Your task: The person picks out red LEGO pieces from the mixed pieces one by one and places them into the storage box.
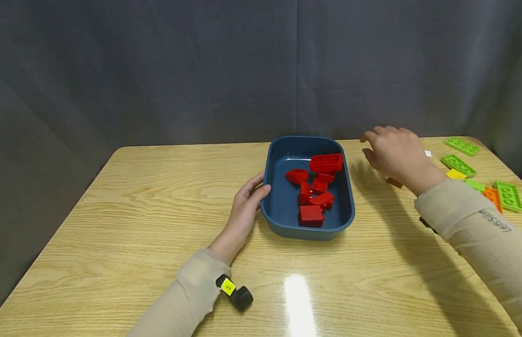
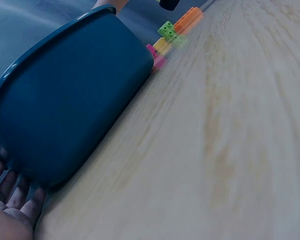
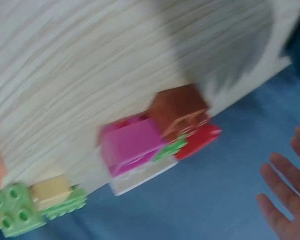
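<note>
A dark blue plastic bin point(image 1: 309, 234) stands on the table with several red toy bricks point(image 1: 326, 163) inside. My left hand point(image 1: 244, 206) holds its left side, the thumb at the rim and the fingers against the outer wall. In the left wrist view those fingers point(image 2: 20, 192) lie low on the bin's wall. My right hand point(image 1: 395, 150) hovers to the right of the bin, with fingers apart and nothing in them. Below it are a brown brick point(image 3: 179, 109), a magenta brick point(image 3: 132, 145), a red piece point(image 3: 201, 140) and a white piece point(image 3: 140, 177), partly hidden in the head view.
Green bricks point(image 1: 462, 146), a yellow brick point(image 1: 456, 174) and an orange brick point(image 1: 493, 198) lie along the table's right side. A grey curtain point(image 1: 202, 70) hangs behind the wooden table point(image 1: 159, 196). A black wrist camera point(image 1: 239, 297) sits on the left sleeve.
</note>
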The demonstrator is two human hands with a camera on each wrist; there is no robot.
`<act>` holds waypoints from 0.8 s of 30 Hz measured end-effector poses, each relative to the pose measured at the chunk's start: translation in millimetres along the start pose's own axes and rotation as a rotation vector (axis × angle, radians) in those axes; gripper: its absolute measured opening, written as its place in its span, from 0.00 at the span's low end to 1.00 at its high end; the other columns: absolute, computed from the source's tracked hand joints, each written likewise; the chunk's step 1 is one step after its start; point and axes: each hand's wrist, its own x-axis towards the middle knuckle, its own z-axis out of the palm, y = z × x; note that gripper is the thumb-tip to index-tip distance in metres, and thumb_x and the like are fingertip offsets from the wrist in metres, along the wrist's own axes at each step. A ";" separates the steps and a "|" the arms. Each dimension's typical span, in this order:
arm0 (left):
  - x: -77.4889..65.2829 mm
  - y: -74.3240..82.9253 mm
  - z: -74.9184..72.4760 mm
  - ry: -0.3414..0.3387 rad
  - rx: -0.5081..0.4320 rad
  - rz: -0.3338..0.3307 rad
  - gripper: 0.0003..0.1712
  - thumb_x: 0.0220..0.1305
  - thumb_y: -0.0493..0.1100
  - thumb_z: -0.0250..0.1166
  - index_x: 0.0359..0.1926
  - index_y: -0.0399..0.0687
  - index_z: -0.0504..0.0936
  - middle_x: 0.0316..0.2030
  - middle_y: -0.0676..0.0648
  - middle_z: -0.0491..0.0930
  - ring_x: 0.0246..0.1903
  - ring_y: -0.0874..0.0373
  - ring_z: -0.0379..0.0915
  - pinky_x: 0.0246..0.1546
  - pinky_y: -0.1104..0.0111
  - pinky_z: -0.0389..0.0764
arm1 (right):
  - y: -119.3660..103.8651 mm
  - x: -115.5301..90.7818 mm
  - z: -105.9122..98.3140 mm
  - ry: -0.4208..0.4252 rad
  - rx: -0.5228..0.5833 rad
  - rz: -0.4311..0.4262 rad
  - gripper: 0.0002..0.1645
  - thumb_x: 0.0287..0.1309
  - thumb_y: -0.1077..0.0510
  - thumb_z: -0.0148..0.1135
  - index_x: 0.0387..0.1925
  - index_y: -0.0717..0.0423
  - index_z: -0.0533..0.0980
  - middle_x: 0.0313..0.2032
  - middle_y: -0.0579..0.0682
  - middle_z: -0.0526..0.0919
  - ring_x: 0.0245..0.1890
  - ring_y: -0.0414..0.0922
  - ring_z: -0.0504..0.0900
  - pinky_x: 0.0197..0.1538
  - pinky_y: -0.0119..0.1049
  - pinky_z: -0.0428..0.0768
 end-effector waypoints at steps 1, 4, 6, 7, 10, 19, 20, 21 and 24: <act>0.1 -0.4 -0.2 -0.002 0.000 0.001 0.28 0.65 0.49 0.55 0.65 0.48 0.68 0.64 0.44 0.70 0.57 0.52 0.69 0.60 0.53 0.71 | 3.5 0.2 1.7 -0.018 -0.013 0.006 0.14 0.49 0.60 0.60 0.39 0.61 0.80 0.38 0.61 0.86 0.37 0.58 0.81 0.40 0.55 0.80; 0.3 -1.2 -0.4 -0.006 -0.001 0.000 0.28 0.65 0.49 0.54 0.65 0.48 0.68 0.64 0.44 0.70 0.57 0.53 0.69 0.60 0.53 0.71 | 13.5 -0.1 5.8 -0.111 -0.038 0.038 0.16 0.49 0.59 0.60 0.41 0.61 0.79 0.39 0.62 0.85 0.40 0.59 0.80 0.42 0.56 0.79; 0.4 -1.5 -0.3 -0.007 -0.001 -0.001 0.28 0.65 0.49 0.55 0.65 0.48 0.68 0.64 0.44 0.70 0.56 0.53 0.69 0.60 0.53 0.71 | 18.3 0.0 7.1 -0.180 -0.050 0.059 0.18 0.48 0.58 0.60 0.42 0.62 0.78 0.40 0.63 0.84 0.41 0.59 0.79 0.43 0.57 0.78; 0.5 -1.5 -0.2 -0.006 -0.003 -0.001 0.28 0.65 0.49 0.55 0.65 0.48 0.68 0.65 0.44 0.70 0.56 0.53 0.70 0.60 0.53 0.71 | 20.0 0.4 7.6 -0.209 -0.054 0.065 0.19 0.48 0.57 0.60 0.42 0.62 0.78 0.40 0.63 0.84 0.41 0.60 0.78 0.43 0.58 0.78; 0.7 -1.3 -0.2 -0.008 -0.004 0.001 0.28 0.65 0.49 0.55 0.65 0.48 0.68 0.65 0.44 0.70 0.57 0.51 0.70 0.60 0.52 0.71 | 22.9 2.4 7.9 -0.267 -0.064 0.082 0.20 0.48 0.55 0.61 0.44 0.62 0.78 0.42 0.64 0.84 0.41 0.60 0.78 0.43 0.59 0.78; -0.1 -0.5 0.3 -0.012 -0.001 -0.016 0.28 0.65 0.50 0.55 0.65 0.50 0.68 0.64 0.45 0.70 0.56 0.52 0.70 0.61 0.53 0.71 | 27.0 7.5 6.9 -0.413 -0.118 0.098 0.21 0.52 0.53 0.60 0.45 0.63 0.76 0.42 0.65 0.82 0.40 0.60 0.78 0.42 0.60 0.79; -0.2 -0.4 0.3 -0.012 0.002 -0.019 0.28 0.65 0.50 0.55 0.65 0.50 0.68 0.64 0.45 0.70 0.56 0.53 0.70 0.61 0.53 0.71 | 27.9 7.7 7.0 -0.428 -0.126 0.098 0.21 0.52 0.54 0.59 0.45 0.64 0.76 0.42 0.65 0.82 0.40 0.60 0.78 0.41 0.60 0.79; -0.3 -0.2 0.4 -0.012 0.004 -0.021 0.28 0.65 0.50 0.55 0.65 0.50 0.68 0.64 0.46 0.70 0.56 0.53 0.70 0.61 0.54 0.71 | 28.8 7.9 7.1 -0.441 -0.129 0.101 0.20 0.52 0.55 0.59 0.44 0.64 0.76 0.41 0.65 0.82 0.39 0.59 0.78 0.41 0.60 0.79; -0.4 0.3 0.7 -0.009 0.006 -0.021 0.28 0.65 0.50 0.55 0.64 0.51 0.69 0.64 0.47 0.71 0.56 0.54 0.70 0.61 0.54 0.71 | 31.1 8.3 7.3 -0.463 -0.136 0.108 0.17 0.52 0.57 0.58 0.41 0.65 0.75 0.38 0.65 0.81 0.36 0.58 0.77 0.39 0.60 0.79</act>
